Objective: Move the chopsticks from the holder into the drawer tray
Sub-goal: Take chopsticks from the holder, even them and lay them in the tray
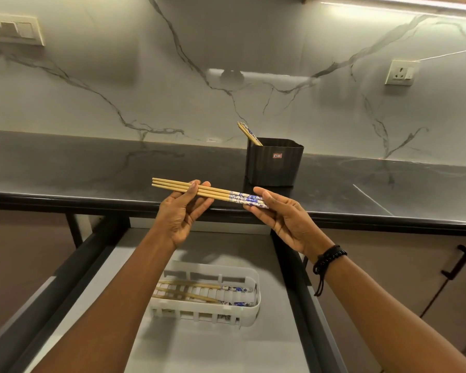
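A bundle of wooden chopsticks [215, 191] with blue-and-white patterned ends lies level between both hands, above the counter's front edge. My left hand [182, 211] pinches the plain wooden part. My right hand [279, 218] grips the patterned end. A black square holder [275, 162] stands on the counter just behind, with a few more chopsticks [249, 134] leaning out of its left corner. Below my hands, a white slotted tray [249, 309] sits in the open drawer and holds several chopsticks [189, 292] laid lengthwise.
The dark counter [92, 168] runs across the view with a marble wall behind. The open drawer [213, 345] has dark side rails left and right. A cabinet door with a black handle [456, 262] is at the right. A wall socket [400, 72] hangs above.
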Motion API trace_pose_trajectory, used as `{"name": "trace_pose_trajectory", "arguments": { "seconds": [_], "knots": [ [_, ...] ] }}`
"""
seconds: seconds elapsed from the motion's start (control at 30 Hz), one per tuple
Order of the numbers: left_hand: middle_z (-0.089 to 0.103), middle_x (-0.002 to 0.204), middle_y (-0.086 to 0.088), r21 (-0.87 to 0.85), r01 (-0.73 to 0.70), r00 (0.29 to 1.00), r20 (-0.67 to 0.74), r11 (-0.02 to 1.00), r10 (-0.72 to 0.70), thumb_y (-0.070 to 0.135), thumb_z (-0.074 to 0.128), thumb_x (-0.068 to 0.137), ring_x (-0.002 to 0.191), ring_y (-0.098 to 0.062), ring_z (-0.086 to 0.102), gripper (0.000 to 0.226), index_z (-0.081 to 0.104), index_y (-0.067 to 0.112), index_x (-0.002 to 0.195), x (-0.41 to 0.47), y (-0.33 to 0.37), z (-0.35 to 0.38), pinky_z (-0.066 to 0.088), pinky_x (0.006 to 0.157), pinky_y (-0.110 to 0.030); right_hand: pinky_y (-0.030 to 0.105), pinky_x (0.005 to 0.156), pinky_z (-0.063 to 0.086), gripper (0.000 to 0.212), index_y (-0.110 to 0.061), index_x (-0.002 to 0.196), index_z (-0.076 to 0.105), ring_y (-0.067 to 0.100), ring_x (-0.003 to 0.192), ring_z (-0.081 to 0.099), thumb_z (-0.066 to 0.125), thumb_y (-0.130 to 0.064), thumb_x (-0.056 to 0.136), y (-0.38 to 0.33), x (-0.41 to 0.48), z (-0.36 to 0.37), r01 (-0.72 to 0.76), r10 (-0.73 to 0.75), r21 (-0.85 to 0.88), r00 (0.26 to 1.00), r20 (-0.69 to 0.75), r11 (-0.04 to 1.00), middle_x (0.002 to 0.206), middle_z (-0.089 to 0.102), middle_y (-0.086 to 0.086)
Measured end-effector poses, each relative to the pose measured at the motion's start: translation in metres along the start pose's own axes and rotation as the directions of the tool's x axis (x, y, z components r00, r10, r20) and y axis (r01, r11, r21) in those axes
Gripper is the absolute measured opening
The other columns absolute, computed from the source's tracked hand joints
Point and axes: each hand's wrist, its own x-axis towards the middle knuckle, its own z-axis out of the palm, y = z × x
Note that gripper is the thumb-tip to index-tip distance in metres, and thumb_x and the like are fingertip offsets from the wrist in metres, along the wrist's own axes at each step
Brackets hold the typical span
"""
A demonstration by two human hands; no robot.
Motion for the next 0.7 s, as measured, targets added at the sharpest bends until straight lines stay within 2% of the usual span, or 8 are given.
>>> {"name": "trace_pose_trajectory", "arguments": {
  "seconds": [0.23,0.3,0.43,0.53,0.7],
  "knots": [
    [0.074,0.104,-0.016,0.016,0.021,1.000,0.019,1.000,-0.022,0.009,0.057,0.093,0.095,-0.025,0.073,0.014,0.064,0.004,0.104,0.000,0.001,-0.003,0.061,0.067,-0.029,0.025,0.077,0.060,0.031,-0.011,0.114,0.072,0.030,0.106,0.069,0.069,-0.020,0.084,0.001,-0.001,0.000,-0.017,0.016,0.023,1.000,0.019,1.000,0.119,0.067,0.023],
    [0.074,0.103,-0.016,0.030,0.018,1.000,0.020,0.999,-0.019,0.009,0.058,0.093,0.095,-0.025,0.073,0.014,0.064,0.003,0.104,0.000,0.001,-0.003,0.061,0.067,-0.029,0.025,0.078,0.060,0.029,-0.011,0.110,0.074,0.030,0.106,0.069,0.069,-0.021,0.084,-0.001,-0.001,0.002,-0.002,0.002,-0.042,1.000,0.014,0.999,0.117,0.069,0.021],
    [0.074,0.103,-0.016,0.080,0.026,0.999,0.023,0.996,-0.027,0.008,0.058,0.093,0.093,-0.025,0.073,0.018,0.062,0.002,0.109,0.000,-0.001,0.002,0.060,0.066,-0.029,0.028,0.076,0.061,0.030,-0.010,0.108,0.073,0.032,0.103,0.070,0.073,-0.020,0.080,-0.001,-0.003,0.005,0.048,-0.038,-0.283,0.998,0.041,0.958,0.114,0.070,0.021],
    [0.074,0.103,-0.016,0.114,0.044,0.999,0.001,0.992,-0.045,0.008,0.059,0.092,0.093,-0.025,0.073,0.019,0.061,0.002,0.110,0.000,-0.003,0.002,0.060,0.064,-0.029,0.028,0.078,0.060,0.040,-0.008,0.112,0.071,0.029,0.098,0.071,0.077,-0.021,0.074,0.007,-0.007,0.003,0.084,-0.066,-0.338,0.996,0.064,0.937,0.110,0.071,0.023],
    [0.074,0.103,-0.017,0.147,0.070,0.997,-0.025,0.987,-0.067,0.008,0.060,0.091,0.095,-0.026,0.073,0.020,0.062,0.001,0.110,0.000,-0.005,-0.001,0.060,0.065,-0.029,0.024,0.077,0.059,0.035,-0.007,0.113,0.070,0.027,0.097,0.072,0.073,-0.012,0.078,0.016,-0.005,0.002,0.107,-0.111,-0.384,0.994,0.011,0.917,0.107,0.073,0.018]
  ]
}}
